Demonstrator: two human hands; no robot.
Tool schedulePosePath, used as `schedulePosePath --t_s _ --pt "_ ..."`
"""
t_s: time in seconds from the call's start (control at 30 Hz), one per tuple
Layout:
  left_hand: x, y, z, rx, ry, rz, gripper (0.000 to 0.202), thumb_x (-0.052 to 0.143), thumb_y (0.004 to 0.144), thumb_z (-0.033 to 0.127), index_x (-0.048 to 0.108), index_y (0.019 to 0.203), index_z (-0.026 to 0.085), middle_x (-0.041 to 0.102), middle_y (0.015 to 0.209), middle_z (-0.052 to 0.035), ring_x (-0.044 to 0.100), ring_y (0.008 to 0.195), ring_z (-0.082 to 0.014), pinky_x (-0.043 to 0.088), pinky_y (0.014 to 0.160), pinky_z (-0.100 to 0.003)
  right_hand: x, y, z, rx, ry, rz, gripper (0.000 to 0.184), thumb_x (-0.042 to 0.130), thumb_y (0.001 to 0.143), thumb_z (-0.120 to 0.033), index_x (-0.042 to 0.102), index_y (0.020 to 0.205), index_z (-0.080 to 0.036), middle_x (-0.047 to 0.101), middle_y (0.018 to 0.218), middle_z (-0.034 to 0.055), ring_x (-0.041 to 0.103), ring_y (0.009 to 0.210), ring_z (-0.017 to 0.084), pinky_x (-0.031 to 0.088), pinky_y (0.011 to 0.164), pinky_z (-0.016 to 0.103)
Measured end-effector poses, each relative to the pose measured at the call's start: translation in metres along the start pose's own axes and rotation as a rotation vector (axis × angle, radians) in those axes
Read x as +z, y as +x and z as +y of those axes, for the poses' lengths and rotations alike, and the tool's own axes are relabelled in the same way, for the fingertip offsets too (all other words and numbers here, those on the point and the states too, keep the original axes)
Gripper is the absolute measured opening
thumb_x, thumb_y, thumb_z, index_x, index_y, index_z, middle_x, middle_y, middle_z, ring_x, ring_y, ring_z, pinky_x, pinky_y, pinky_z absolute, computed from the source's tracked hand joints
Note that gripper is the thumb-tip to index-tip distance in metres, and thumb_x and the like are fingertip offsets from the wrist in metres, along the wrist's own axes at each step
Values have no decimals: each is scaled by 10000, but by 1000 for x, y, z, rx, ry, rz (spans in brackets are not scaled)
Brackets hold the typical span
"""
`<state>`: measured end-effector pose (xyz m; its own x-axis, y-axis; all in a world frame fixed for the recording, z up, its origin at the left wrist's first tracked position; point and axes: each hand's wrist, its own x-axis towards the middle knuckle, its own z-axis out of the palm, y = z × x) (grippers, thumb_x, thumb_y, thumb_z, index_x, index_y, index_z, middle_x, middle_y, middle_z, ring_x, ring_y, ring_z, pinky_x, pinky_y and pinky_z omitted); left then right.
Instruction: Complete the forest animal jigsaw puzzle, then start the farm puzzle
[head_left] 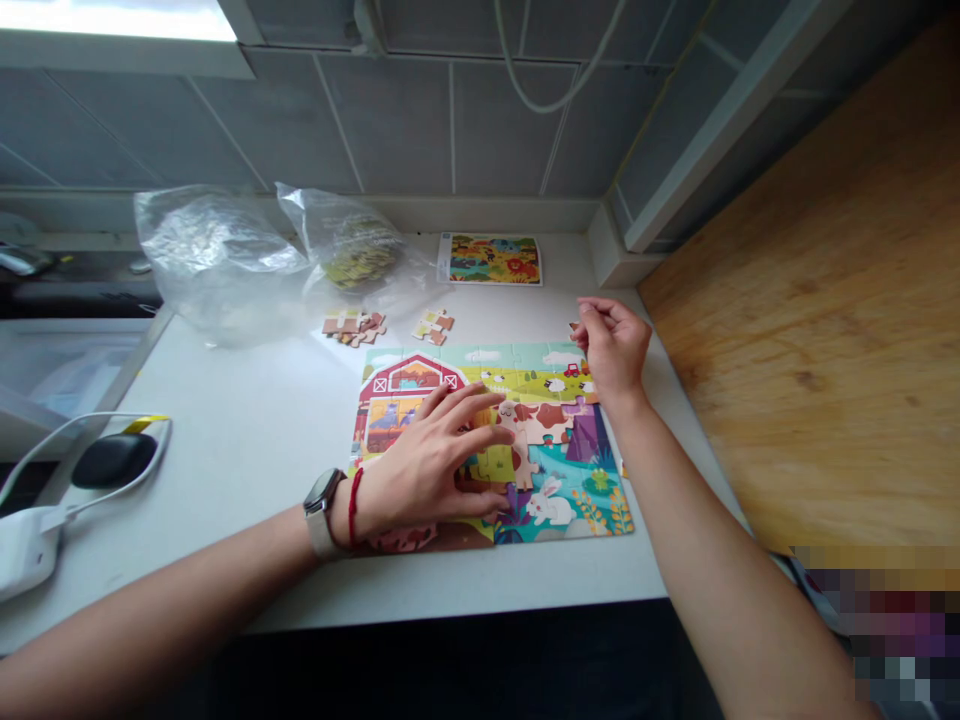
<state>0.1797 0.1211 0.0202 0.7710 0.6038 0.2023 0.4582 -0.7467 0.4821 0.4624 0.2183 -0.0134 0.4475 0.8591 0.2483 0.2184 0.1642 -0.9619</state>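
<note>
A farm jigsaw puzzle (555, 470) lies on the white tabletop, mostly joined, with a red barn, a cow, sheep and a white rabbit. My left hand (442, 450) rests over its middle with the fingers spread, covering part of the barn side. Past the puzzle's upper right corner, my right hand (616, 345) is closed in a pinch. A small brown bit of a puzzle piece (574, 327) shows at its fingertips; the rest is hidden. Behind the barn roof lie a small heap of loose pieces (352, 326) and a few joined pieces (433, 326).
Crumpled clear plastic bags (217, 250) stand at the back left, one with greenish pieces inside. A picture card (491, 260) lies near the tiled wall. At the left are a white charger with its cable (30, 550) and a black case (114, 459). A wooden panel (817, 280) borders the right.
</note>
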Motion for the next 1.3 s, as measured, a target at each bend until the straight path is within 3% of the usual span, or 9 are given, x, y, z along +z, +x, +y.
schedulePosePath --t_s 0.13,0.37,0.47,0.6,0.77,0.87,0.97,1.17,1.3 --pt "-1 -1 -3 164 101 152 216 713 1002 457 803 1049 266 601 1558 -73 480 1509 -368 448 1186 -578 0 0 0 7 1 -5 257 748 827 -437 764 921 -198 631 564 -51 609 498 121 472 482 223" --pt "-2 0 -6 214 118 143 250 671 1039 421 813 946 237 669 1486 -58 559 1436 -346 526 1105 -519 0 -1 -3 17 12 5 258 740 807 -420 762 918 -188 631 563 -48 601 500 120 469 487 226" --pt "-3 0 -4 243 114 77 263 642 1053 444 802 1108 242 602 1564 -81 503 1496 -349 477 1181 -542 0 -1 -4 26 0 -1 284 740 815 -447 761 930 -189 624 573 -52 609 508 122 477 495 229" --pt "-4 1 0 310 97 -124 522 595 1051 557 643 1464 241 429 1699 -97 327 1611 -383 339 1294 -599 0 -2 -4 26 -6 9 290 748 810 -447 767 928 -184 622 573 -52 599 495 120 475 493 232" --pt "-3 2 -3 292 65 -215 471 548 1095 434 591 1529 256 416 1703 -63 264 1641 -327 247 1350 -541 1 -2 -4 24 5 20 286 758 791 -435 770 920 -179 619 565 -52 576 479 115 453 472 225" --pt "0 0 -9 283 58 -282 577 525 1094 515 460 1627 304 336 1741 -33 239 1649 -315 191 1363 -530 1 -2 -5 27 -1 19 302 760 784 -446 769 920 -177 622 566 -50 580 482 117 455 474 226" --pt "4 -4 -11 268 15 -269 713 529 1058 629 353 1679 327 321 1748 -34 216 1655 -324 148 1368 -548 0 -2 -4 30 -5 16 306 752 782 -447 768 924 -177 626 567 -51 582 483 118 458 480 228" --pt "9 -5 -9 220 -5 -202 815 492 1057 664 251 1715 247 296 1755 -82 237 1647 -339 87 1367 -550 1 -2 -5 44 20 20 310 752 768 -449 757 920 -178 616 552 -59 566 473 112 447 480 225" --pt "6 -1 -12 213 -2 -135 749 535 1041 658 412 1653 244 387 1718 -104 365 1593 -368 180 1346 -561 -3 0 -14 53 85 91 290 757 762 -448 740 907 -197 574 537 -80 530 454 102 440 481 223"
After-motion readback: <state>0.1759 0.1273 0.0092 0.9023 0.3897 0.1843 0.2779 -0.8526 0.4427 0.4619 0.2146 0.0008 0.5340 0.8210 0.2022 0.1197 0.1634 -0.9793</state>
